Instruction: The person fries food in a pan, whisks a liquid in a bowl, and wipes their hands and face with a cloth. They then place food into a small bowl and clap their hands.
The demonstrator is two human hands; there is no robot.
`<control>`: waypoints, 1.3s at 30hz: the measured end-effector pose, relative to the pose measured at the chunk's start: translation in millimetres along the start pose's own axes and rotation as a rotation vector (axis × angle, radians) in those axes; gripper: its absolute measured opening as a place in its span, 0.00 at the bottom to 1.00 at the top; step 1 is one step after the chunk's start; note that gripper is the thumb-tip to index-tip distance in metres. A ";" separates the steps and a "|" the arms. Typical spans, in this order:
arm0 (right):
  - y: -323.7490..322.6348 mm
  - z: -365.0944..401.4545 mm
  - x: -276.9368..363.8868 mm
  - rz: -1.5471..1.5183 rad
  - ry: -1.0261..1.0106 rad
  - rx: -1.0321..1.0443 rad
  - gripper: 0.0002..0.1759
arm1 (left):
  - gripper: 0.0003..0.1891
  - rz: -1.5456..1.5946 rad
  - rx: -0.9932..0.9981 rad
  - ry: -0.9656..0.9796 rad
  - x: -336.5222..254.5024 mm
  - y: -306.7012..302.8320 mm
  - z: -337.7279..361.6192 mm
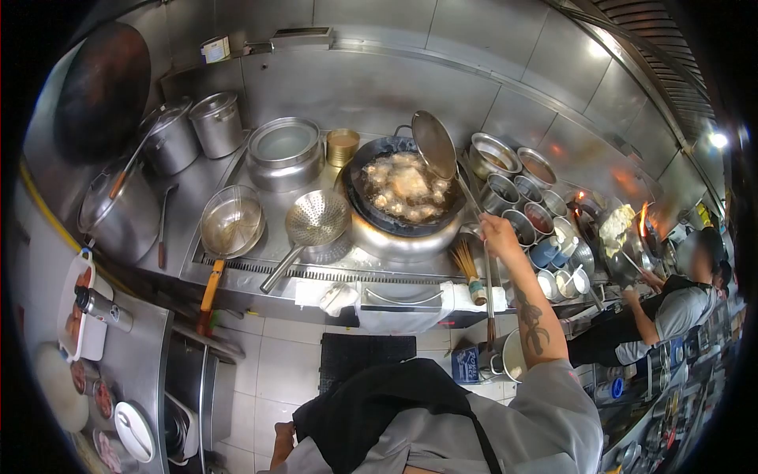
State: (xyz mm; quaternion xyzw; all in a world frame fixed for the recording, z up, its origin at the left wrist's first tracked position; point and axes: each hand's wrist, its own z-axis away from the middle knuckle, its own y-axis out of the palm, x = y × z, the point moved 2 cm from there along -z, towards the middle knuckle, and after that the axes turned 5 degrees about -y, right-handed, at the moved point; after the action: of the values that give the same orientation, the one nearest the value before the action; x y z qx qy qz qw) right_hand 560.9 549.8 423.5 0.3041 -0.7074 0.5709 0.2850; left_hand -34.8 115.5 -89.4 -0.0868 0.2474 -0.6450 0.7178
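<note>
My right hand grips the long handle of a metal ladle. The ladle's round bowl is raised over the right rim of a large wok. In the wok, pale battered pieces fry in oil. My tattooed forearm reaches up from the lower right. My left hand hangs low beside a black apron, and its fingers are not clear.
A perforated strainer and a wire skimmer rest left of the wok. A bamboo brush leans at its right, and seasoning bowls line the right. Lidded pots stand at the back left. A co-worker cooks over flames at far right.
</note>
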 end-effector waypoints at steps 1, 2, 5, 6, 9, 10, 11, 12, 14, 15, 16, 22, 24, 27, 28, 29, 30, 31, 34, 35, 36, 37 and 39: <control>-1.6 2.3 3.7 -0.009 0.014 -0.017 0.18 | 0.10 0.006 0.000 0.001 0.3 -0.4 -0.1; -3.2 4.7 7.7 -0.017 0.028 -0.033 0.18 | 0.10 0.011 -0.003 -0.001 2.2 -0.7 0.6; -4.0 10.1 15.9 -0.292 0.161 -0.005 0.19 | 0.10 0.028 -0.007 0.000 3.4 -1.3 1.3; -2.9 11.2 16.0 -0.378 0.203 -0.013 0.19 | 0.10 0.036 -0.008 0.001 3.9 -0.5 2.1; 1.5 11.4 13.6 -0.651 0.308 -0.018 0.18 | 0.10 0.061 -0.012 0.007 4.3 -0.5 3.8; 3.7 8.5 7.0 -0.751 0.332 -0.009 0.17 | 0.10 0.073 -0.015 0.008 5.0 -0.6 4.4; 5.9 5.9 3.2 -0.850 0.355 0.002 0.16 | 0.10 0.083 -0.019 0.011 5.3 -1.0 4.8; 7.5 4.3 3.9 -0.885 0.364 0.007 0.15 | 0.10 0.095 -0.020 0.012 6.7 -1.6 5.8; 12.4 -0.1 7.4 -0.954 0.383 0.018 0.14 | 0.10 0.128 -0.025 0.018 10.4 -3.5 8.0; 14.5 -2.6 12.9 -0.959 0.364 0.010 0.13 | 0.10 0.148 -0.028 0.021 10.8 -4.9 11.1; 15.8 -5.2 21.7 -0.965 0.347 0.001 0.13 | 0.10 0.170 -0.034 0.024 11.8 -5.9 14.4; 35.5 -36.2 96.4 -0.884 0.148 -0.036 0.16 | 0.10 0.324 -0.090 0.078 11.6 -18.5 49.6; 55.0 -52.5 117.6 -0.863 0.052 -0.049 0.17 | 0.10 0.307 -0.136 0.119 10.0 -26.9 67.3; 96.9 -72.2 155.7 -0.771 -0.051 -0.076 0.16 | 0.10 0.268 -0.162 0.177 15.9 -35.9 68.9; 116.1 -82.4 160.7 -0.698 -0.092 -0.079 0.16 | 0.09 0.256 -0.172 0.195 18.4 -39.5 68.5; 138.6 -96.5 158.6 -0.625 -0.134 -0.083 0.15 | 0.09 0.243 -0.182 0.214 20.7 -43.2 67.9; 166.1 -115.8 148.6 -0.489 -0.254 -0.128 0.14 | 0.11 0.262 -0.199 0.199 23.2 -46.7 68.0; 196.4 -133.4 137.7 -0.432 -0.294 -0.180 0.13 | 0.13 0.280 -0.215 0.182 26.6 -49.3 67.8; 270.2 -153.5 131.7 0.085 -0.563 -0.307 0.13 | 0.15 0.396 -0.215 0.096 51.0 -51.2 57.5; 290.1 -147.0 139.2 0.126 -0.526 -0.224 0.13 | 0.15 0.443 -0.208 0.063 62.3 -50.2 50.1; 304.8 -139.8 144.8 0.167 -0.485 -0.140 0.13 | 0.13 0.442 -0.253 0.062 69.2 -50.9 51.0; 312.9 -133.9 148.6 0.175 -0.462 -0.102 0.14 | 0.13 0.454 -0.244 0.073 77.6 -53.7 52.5; 326.3 -122.0 151.2 0.193 -0.411 -0.030 0.14 | 0.12 0.469 -0.224 0.100 90.9 -61.4 60.2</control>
State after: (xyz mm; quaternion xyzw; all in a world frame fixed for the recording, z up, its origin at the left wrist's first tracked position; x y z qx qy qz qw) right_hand 222.4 706.9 352.6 0.3406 -0.7847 0.5112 0.0835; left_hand -56.9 6.3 -32.4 -0.0742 0.3659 -0.4330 0.8205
